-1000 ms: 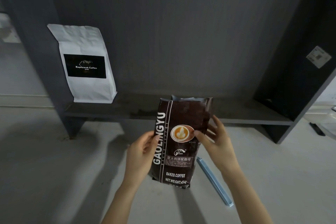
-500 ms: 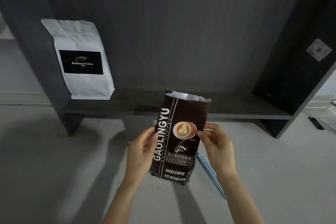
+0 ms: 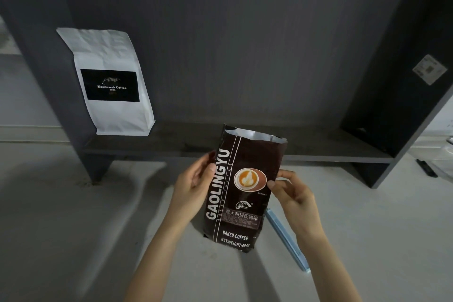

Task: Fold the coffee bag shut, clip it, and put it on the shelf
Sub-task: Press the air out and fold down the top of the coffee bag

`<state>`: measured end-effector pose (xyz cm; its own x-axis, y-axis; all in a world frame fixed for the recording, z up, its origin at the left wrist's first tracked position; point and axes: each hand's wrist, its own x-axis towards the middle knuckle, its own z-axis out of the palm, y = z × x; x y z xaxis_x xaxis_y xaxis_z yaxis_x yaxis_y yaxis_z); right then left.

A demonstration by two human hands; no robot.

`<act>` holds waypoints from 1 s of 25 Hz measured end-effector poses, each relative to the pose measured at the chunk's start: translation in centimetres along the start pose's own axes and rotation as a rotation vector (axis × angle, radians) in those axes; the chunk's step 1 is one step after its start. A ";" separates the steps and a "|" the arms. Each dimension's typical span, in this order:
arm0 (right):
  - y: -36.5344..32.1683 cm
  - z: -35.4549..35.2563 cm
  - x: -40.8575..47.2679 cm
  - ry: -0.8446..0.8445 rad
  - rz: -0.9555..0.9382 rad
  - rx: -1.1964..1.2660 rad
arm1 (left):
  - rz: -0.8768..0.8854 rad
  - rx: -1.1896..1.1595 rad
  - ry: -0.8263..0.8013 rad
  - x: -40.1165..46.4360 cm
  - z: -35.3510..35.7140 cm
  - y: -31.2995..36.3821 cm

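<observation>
A dark brown coffee bag [image 3: 247, 189] marked GAOLINGYU stands upright on the grey floor, its silver-lined top open and unfolded. My left hand [image 3: 196, 182] grips its left edge, thumb on the front. My right hand [image 3: 291, 193] pinches the right edge at mid-height. A long light blue clip [image 3: 286, 240] lies on the floor just right of the bag, partly hidden behind my right forearm. The dark shelf board [image 3: 318, 147] runs low behind the bag.
A white coffee bag [image 3: 110, 81] with a black label stands on the shelf's left end, leaning on the back panel. Dark side panels close the shelf at left and right [image 3: 397, 95]. A black object [image 3: 426, 168] lies on the floor far right.
The bag's top has gone from bent over to standing open. My right hand slid down from near the top to the right edge at mid-height. My left hand has stayed on the left edge.
</observation>
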<state>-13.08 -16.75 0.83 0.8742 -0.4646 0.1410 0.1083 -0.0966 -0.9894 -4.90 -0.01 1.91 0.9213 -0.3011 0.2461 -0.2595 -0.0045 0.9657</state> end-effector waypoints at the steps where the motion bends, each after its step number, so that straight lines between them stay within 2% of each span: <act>1: 0.0 0.0 0.0 -0.002 -0.001 0.008 | -0.001 -0.026 0.008 0.0 0.1 0.2; 7: -0.1 0.3 -0.3 0.010 0.003 0.022 | -0.005 -0.080 0.087 -0.6 0.2 -0.4; 12: -1.1 0.7 -0.4 -0.017 -0.087 0.020 | 0.014 -0.042 0.160 -1.2 0.1 -0.4; 18: -1.3 0.3 -0.4 0.049 -0.133 0.033 | 0.024 -0.043 0.133 -1.2 0.0 -0.3; 25: -1.4 -0.2 -0.8 -0.015 -0.049 0.007 | 0.024 -0.003 0.049 -1.0 -1.0 -0.5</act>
<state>-14.03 -16.42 2.16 0.8748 -0.4461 0.1890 0.1547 -0.1125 -0.9815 -5.42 1.25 1.26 0.9280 -0.2541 0.2724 -0.2804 0.0048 0.9599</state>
